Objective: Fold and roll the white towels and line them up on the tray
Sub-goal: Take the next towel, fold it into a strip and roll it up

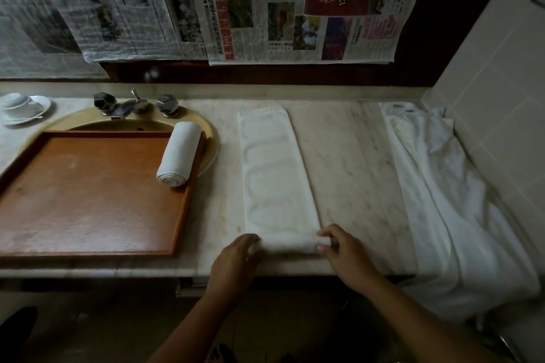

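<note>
A white towel (274,174), folded into a long narrow strip, lies on the marble counter and runs away from me. Its near end is turned up into a short roll (290,243). My left hand (236,256) grips the roll's left end and my right hand (343,250) pinches its right end with curled fingers. One finished rolled towel (178,155) lies along the right side of the brown wooden tray (88,194), which sits at the left over a sink.
A heap of loose white towels (436,186) lies along the counter's right side and hangs over the front edge. The sink's faucet (129,106) and knobs stand behind the tray, with white cups and saucers (23,106) at far left. Newspaper covers the wall.
</note>
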`<state>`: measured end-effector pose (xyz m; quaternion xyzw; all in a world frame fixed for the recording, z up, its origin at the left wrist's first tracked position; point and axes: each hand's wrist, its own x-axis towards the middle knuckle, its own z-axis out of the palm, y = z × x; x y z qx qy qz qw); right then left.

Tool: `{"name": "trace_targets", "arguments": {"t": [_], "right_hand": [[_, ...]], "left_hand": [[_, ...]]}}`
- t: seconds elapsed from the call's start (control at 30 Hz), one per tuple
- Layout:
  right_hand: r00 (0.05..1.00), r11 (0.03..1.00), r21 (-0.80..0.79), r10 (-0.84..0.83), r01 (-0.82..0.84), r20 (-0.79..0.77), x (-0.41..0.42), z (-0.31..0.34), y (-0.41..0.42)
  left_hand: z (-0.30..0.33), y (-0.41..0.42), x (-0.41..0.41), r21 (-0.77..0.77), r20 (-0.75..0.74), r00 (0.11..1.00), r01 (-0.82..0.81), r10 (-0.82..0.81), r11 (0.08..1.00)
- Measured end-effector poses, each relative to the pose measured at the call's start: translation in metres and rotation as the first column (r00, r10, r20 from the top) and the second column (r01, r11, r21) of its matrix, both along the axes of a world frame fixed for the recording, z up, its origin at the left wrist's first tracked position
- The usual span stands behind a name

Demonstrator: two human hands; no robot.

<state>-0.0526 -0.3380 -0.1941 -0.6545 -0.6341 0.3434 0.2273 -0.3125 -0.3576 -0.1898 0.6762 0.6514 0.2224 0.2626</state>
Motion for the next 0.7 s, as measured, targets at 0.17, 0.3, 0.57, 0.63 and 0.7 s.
{"name": "trace_targets", "arguments": {"t": [0.17,0.3,0.57,0.63,0.7], "right_hand": [[1.000,0.981,-0.192,-0.024,0.020,-0.016,-0.004,0.013,0.032],[0.977,0.980,-0.179,-0.052,0.090,0.207,-0.011,0.019,0.050],[0.855,0.883,0.385,0.033,-0.268,0.518,-0.008,-0.008,0.014],[0.887,0.924,0.296,0.085,-0.240,0.454,-0.003,-0.013,0.003],[0.908,0.957,0.193,0.123,-0.215,0.399,0.000,-0.014,-0.001]], "left_hand": [[0.005,0.025,-0.009,-0.142,0.023,1.000,-0.008,0.011,0.990],[0.009,0.044,-0.012,-0.184,-0.036,0.998,-0.065,0.059,0.981],[-0.014,0.020,-0.014,0.321,-0.394,0.917,0.196,-0.057,0.927],[-0.018,0.012,-0.019,0.310,-0.395,0.915,0.220,-0.085,0.925],[-0.017,0.006,-0.019,0.272,-0.339,0.935,0.204,-0.105,0.940]]}}
